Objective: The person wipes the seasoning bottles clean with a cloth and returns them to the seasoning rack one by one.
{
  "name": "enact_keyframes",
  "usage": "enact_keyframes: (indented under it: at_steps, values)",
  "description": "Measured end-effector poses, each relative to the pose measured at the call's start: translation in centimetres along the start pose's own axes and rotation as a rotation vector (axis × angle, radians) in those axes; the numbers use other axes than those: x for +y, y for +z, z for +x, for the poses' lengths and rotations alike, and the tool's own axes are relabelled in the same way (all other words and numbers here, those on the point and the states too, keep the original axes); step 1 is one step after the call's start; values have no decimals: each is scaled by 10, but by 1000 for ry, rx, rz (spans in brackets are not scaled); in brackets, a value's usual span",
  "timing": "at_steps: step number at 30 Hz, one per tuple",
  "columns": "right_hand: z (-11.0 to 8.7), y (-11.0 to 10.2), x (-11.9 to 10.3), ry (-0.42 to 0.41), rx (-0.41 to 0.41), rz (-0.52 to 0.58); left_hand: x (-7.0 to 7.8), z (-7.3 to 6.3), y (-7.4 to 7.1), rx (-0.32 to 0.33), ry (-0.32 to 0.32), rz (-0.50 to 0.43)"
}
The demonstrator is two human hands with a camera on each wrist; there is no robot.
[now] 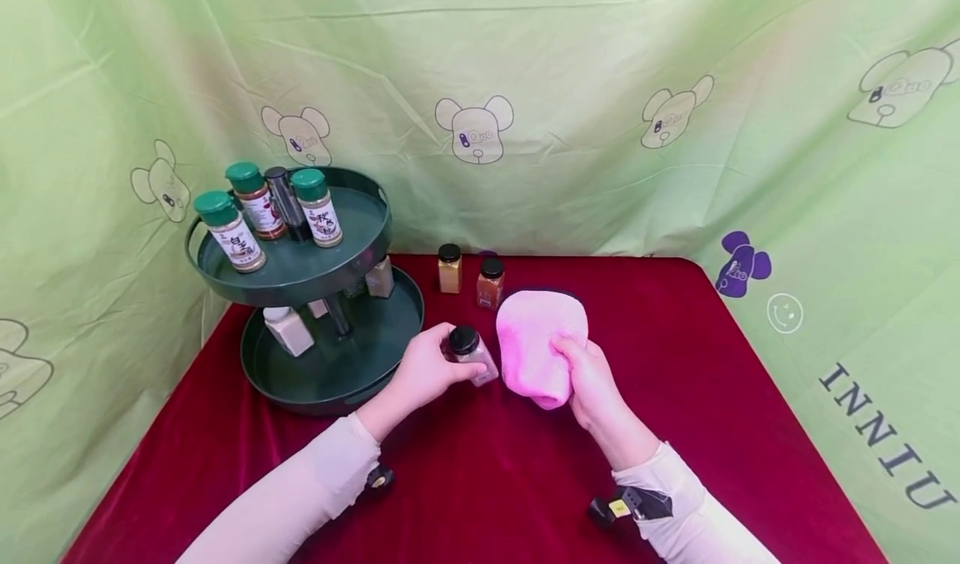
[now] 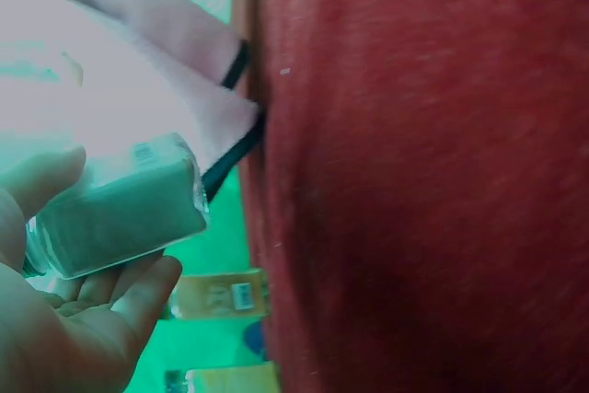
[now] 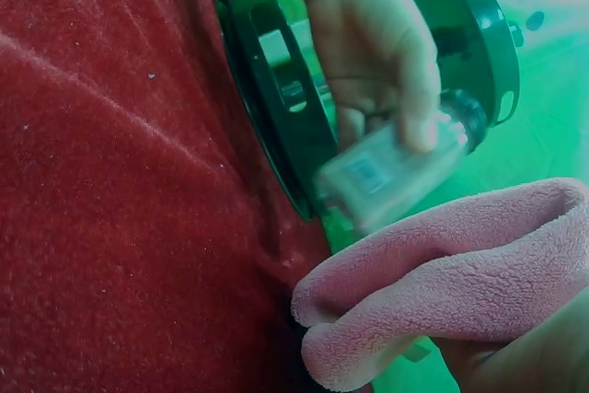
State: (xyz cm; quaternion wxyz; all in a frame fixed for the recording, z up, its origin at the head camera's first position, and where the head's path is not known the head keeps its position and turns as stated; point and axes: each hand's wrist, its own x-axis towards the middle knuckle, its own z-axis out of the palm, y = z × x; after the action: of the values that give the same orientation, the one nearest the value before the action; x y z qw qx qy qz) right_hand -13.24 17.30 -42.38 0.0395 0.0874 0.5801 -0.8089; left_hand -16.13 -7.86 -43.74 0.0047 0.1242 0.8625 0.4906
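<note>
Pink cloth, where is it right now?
In the head view, the cloth is right of centre, held in the right hand, beside the jar in the left hand.

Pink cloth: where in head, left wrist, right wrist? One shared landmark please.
Head: pink cloth just right of centre.
Left wrist: cloth at upper left.
Right wrist: cloth at lower right.
Landmark: jar in the left hand, visible in all three.

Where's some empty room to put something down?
The red table is bare right of the right hand, out to the green curtain, and in front between the sleeves. The top tray is bare right of its bottles. It's crowded mid-table, where the left hand holds a jar beside the pink cloth, and left, at the stand.
</note>
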Motion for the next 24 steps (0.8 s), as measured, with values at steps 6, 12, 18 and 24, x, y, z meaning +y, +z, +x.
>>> enact_keyframes:
  at_steps: [6, 12, 18, 24]
  values:
    - [-1, 5, 2, -8, 25, 11, 11, 1, -10, 61, 10, -69]
    - [-4, 20, 4, 11, 26, 36, 16, -1, -9, 103, 18, -132]
    - [-4, 28, 3, 21, -37, 218, 17, 1, -6, 94, -39, -247]
    - [2, 27, 0, 97, -94, 318, 16, 1, -7, 106, 6, -316]
